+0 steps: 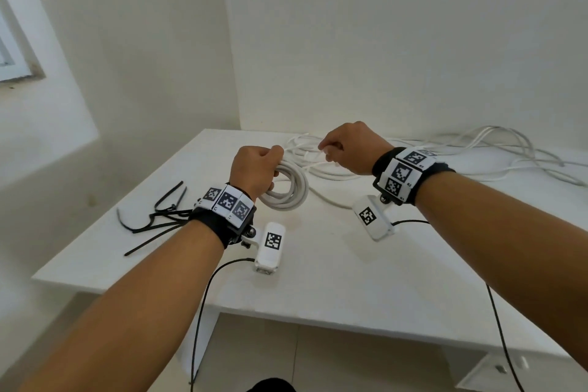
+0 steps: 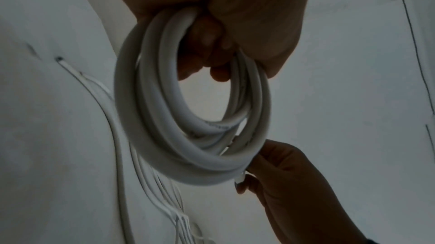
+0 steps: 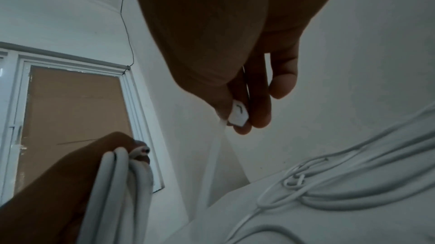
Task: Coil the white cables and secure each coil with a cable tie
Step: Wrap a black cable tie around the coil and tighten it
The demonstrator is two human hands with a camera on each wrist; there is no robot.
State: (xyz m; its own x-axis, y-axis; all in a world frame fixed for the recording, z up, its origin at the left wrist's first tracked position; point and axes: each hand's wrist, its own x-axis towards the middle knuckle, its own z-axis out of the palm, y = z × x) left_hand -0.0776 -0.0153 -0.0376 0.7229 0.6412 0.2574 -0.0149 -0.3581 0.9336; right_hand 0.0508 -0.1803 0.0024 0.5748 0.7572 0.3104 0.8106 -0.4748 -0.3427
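Note:
My left hand [image 1: 257, 165] grips the top of a coil of thick white cable [image 1: 292, 194], which hangs in several loops above the white table [image 1: 318, 270]. In the left wrist view the coil [image 2: 164, 136] dangles from the curled fingers [image 2: 212, 43]. A cut cable end [image 3: 141, 151] pokes out above that fist. My right hand [image 1: 334, 149] pinches the head of a white cable tie [image 3: 238, 113], and its strap [image 3: 214, 155] runs down beside the coil [image 3: 122, 182]. The right hand's fingers [image 2: 259, 179] sit at the far side of the coil.
Several black cable ties [image 1: 159, 216] lie on the table's left part. A tangle of loose white cables [image 1: 477, 153] spreads over the back right by the wall. A window [image 3: 70, 117] is at the left. Black camera leads [image 1: 203, 312] hang below both wrists.

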